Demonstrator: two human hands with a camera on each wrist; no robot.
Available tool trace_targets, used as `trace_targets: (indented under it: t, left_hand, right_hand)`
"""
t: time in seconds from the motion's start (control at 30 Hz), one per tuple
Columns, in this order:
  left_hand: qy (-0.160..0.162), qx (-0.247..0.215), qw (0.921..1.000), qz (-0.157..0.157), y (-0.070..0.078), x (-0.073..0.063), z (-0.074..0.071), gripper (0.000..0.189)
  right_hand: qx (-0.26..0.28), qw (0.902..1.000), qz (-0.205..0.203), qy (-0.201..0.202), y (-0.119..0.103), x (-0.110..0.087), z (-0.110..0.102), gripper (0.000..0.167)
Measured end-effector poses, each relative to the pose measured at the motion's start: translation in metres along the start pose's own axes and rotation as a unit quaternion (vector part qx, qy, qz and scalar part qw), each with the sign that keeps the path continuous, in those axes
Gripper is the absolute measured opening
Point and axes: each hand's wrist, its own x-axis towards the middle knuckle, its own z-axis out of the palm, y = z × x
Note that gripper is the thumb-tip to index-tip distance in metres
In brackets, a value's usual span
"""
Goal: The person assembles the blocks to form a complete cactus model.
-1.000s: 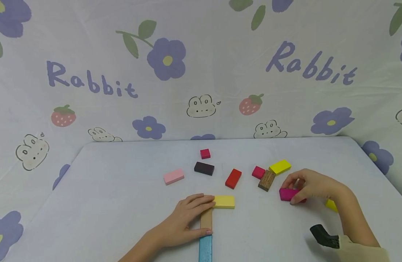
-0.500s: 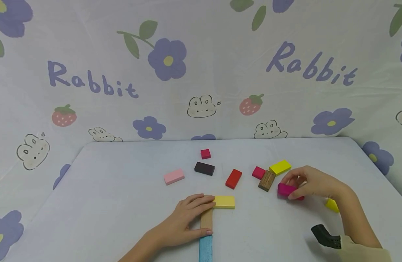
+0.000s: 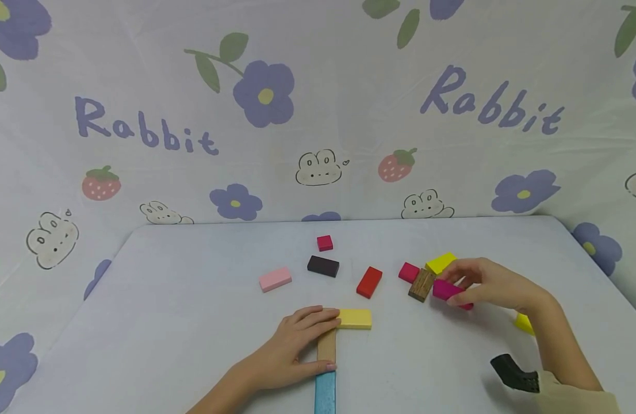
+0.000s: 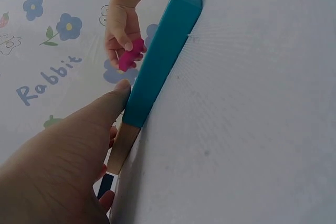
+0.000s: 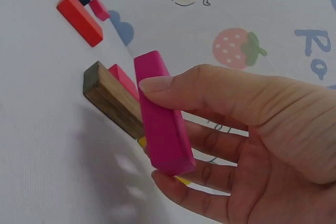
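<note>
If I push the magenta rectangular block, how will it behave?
The magenta rectangular block is probably stiff: no bend shows where the right hand pinches it. Rolling seems unlikely, given its flat faces.

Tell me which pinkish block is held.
The magenta block, pinched by the right hand; the light pink block and both crimson blocks lie on the white table.

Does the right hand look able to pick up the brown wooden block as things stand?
Probably not yet: the right hand pinches the magenta block, so its grip is taken. Otherwise the brown wooden block lies close by, with nothing on top of it.
</note>
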Motion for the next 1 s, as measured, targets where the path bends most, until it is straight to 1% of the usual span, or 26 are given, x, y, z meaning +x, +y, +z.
trace_targets:
  t: [0.13, 0.2, 0.37, 0.53, 0.67, 0.8, 0.9, 1.0]
  left_hand:
    - [-0.001, 0.002, 1.0000, 0.000, 0.000, 0.000, 0.000, 0.069]
    - [-0.003, 0.005, 1.0000, -0.002, -0.001, 0.001, 0.000, 0.069]
    - [-0.005, 0.007, 1.0000, -0.006, 0.000, 0.001, -0.001, 0.069]
    - [-0.006, 0.007, 0.9999, -0.003, 0.001, 0.001, -0.002, 0.069]
    - [-0.008, 0.008, 0.9999, -0.004, 0.002, 0.001, -0.003, 0.068]
    - [-0.011, 0.003, 0.9999, -0.007, 0.003, 0.001, -0.003, 0.068]
    - [-0.014, 0.002, 0.9998, -0.012, 0.003, 0.002, -0.003, 0.068]
    - [-0.016, 0.001, 0.9998, -0.015, 0.002, 0.001, -0.003, 0.069]
  right_hand:
    - [0.000, 0.9997, -0.006, 0.023, -0.008, 0.002, 0.005, 0.049]
    - [0.003, 0.9992, -0.017, 0.036, -0.012, 0.003, 0.008, 0.049]
    - [0.000, 0.9959, -0.035, 0.083, -0.024, 0.009, 0.021, 0.049]
    - [0.016, 0.9915, -0.028, 0.126, -0.038, 0.017, 0.037, 0.050]
    - [0.037, 0.9883, -0.024, 0.146, -0.047, 0.023, 0.049, 0.049]
    - [0.053, 0.9863, -0.018, 0.155, -0.054, 0.027, 0.060, 0.048]
    - [0.052, 0.9855, -0.018, 0.161, -0.058, 0.030, 0.068, 0.047]
    - [0.038, 0.9843, -0.016, 0.172, -0.060, 0.033, 0.077, 0.047]
